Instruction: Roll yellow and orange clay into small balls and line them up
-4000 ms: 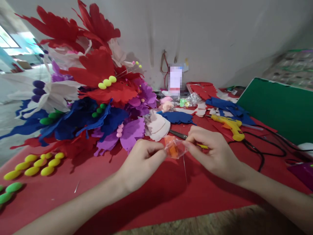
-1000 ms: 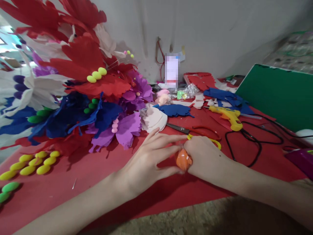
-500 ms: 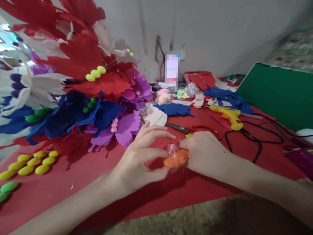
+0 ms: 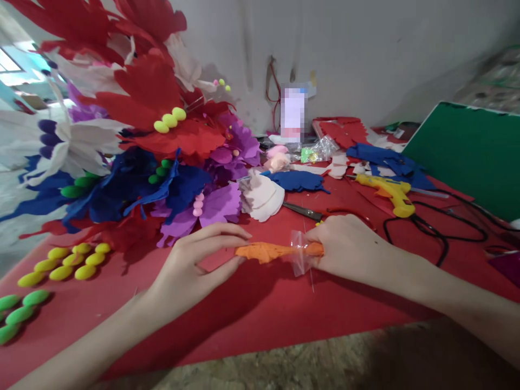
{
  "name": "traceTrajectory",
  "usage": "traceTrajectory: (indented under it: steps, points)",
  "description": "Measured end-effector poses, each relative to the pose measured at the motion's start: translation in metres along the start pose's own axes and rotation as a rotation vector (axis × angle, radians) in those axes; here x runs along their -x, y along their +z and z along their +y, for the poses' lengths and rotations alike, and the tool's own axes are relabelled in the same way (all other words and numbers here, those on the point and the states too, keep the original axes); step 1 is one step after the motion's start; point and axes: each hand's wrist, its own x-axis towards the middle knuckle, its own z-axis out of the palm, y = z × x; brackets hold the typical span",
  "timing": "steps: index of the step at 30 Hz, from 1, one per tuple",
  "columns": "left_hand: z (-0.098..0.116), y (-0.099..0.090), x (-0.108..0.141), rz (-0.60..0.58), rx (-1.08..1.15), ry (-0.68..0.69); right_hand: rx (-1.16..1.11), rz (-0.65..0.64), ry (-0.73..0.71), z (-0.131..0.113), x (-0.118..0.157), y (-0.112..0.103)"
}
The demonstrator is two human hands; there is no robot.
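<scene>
The left hand (image 4: 195, 265) has its grip nearly closed, thumb and fingers pinching the left end of a crinkled orange strip of soft, thin material (image 4: 264, 252). The right hand (image 4: 345, 254) is a closed fist at the strip's right end; its fingertips are hidden from view. The strip lies level between the two hands, above the table (image 4: 244, 325), which has a smooth, matt red surface. It is bunched and ragged along its lower edge, and passes through a glossy clear plastic piece (image 4: 299, 253) just beside the right hand.

Beyond the right hand lie scissors (image 4: 305, 211) with dark metal blades and a red handle, partly hidden by the hand. Near them are a stack of scallop-edged white pieces (image 4: 263, 199) and a flat blue piece with a wavy edge (image 4: 300, 181). A yellow glue gun (image 4: 388, 192) rests farther right, beside a looped black cord (image 4: 444, 246).

On the left side stand large petal-like shapes in red, white, blue and purple (image 4: 142, 135), thin and wavy-edged, several bearing rows of smooth ovals. Smooth yellow ovals (image 4: 60, 272) sit in rows on the table, with green ovals (image 4: 20, 315) nearer the front edge.
</scene>
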Motion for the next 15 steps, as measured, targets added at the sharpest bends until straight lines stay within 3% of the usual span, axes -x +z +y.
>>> traceTrajectory:
  steps: [5,7,10,15]
  points:
    - [0.001,0.009,0.009,-0.151,0.364,-0.28,-0.042,-0.009,0.035,-0.005,0.0,0.003]
    - [0.008,0.018,0.007,-0.232,0.405,-0.327,-0.056,-0.023,0.044,-0.009,0.002,0.004]
    - [0.018,0.032,0.0,-0.255,0.299,-0.266,-0.068,-0.039,0.043,-0.015,0.004,0.004]
    - [0.024,0.045,-0.007,-0.174,0.166,-0.097,-0.074,-0.051,0.067,-0.018,0.008,0.002]
